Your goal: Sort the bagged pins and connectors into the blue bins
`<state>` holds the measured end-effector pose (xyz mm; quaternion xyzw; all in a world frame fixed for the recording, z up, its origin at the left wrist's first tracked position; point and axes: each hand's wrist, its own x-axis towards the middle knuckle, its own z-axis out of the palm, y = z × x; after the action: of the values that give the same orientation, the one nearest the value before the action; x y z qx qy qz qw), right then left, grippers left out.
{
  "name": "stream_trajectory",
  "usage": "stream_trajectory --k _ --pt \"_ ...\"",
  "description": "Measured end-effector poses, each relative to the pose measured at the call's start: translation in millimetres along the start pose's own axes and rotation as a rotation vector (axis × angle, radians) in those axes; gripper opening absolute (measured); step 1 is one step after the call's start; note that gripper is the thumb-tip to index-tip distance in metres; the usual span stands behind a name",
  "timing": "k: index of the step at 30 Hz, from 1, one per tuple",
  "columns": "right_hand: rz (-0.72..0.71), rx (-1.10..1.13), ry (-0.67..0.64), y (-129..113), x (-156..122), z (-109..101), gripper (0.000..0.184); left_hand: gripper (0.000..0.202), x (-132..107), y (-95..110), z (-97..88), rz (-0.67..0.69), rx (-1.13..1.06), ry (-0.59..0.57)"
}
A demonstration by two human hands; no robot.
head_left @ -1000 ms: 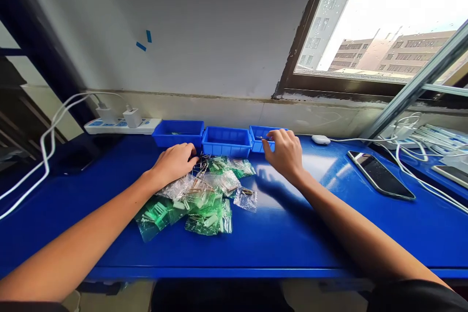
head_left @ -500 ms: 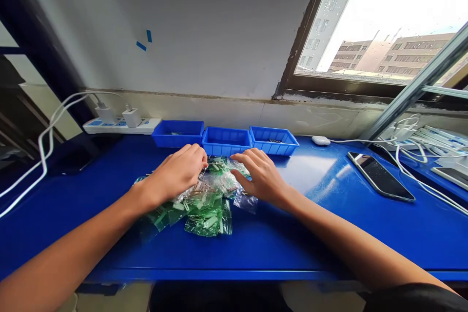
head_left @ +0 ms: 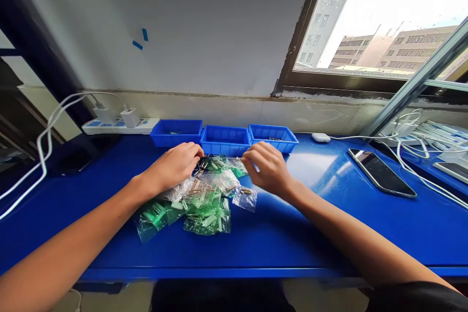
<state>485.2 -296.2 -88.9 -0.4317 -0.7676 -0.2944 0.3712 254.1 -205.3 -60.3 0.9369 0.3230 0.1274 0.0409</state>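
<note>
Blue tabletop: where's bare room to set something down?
Bare: between the right hand and the phone, and between the bagged parts and the front edge. Crowded: beside the left hand, in front of the middle blue bin.

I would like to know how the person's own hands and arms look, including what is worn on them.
The left hand and right hand wear no gloves; no watch or ring shows. A black cloth sleeve shows on the right side; no left sleeve is in view.

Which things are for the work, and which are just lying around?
Probably for the work: green bags and clear bags by the left hand and right hand, blue bins behind.

Probably just lying about: dark-screened phone, white case, power strip, white cables.
</note>
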Motion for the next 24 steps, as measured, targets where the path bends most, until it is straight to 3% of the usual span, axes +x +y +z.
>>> stream_trajectory --k 3,5,8,17,24 --pt "0.223 -0.153 0.027 33.8 -6.9 -2.0 0.017 0.029 2.0 -9.9 -0.6 -0.023 0.081 -0.12" --pt "0.37 -0.255 -0.028 53.2 -13.5 -1.3 0.015 0.032 2.8 -14.1 0.0 -0.009 0.104 -0.179" --pt "0.464 -0.306 -0.123 61.7 -19.5 2.7 0.023 0.03 3.6 -18.0 0.0 -0.031 0.12 -0.201" --pt "0.196 -0.002 -0.264 -2.9 -7.0 9.1 0.02 0.02 0.9 -16.5 5.8 -0.05 0.121 -0.179" --pt "0.109 0.044 -0.291 -10.6 -7.1 10.4 0.019 0.019 0.7 -9.1 -0.1 -0.022 0.207 -0.173"
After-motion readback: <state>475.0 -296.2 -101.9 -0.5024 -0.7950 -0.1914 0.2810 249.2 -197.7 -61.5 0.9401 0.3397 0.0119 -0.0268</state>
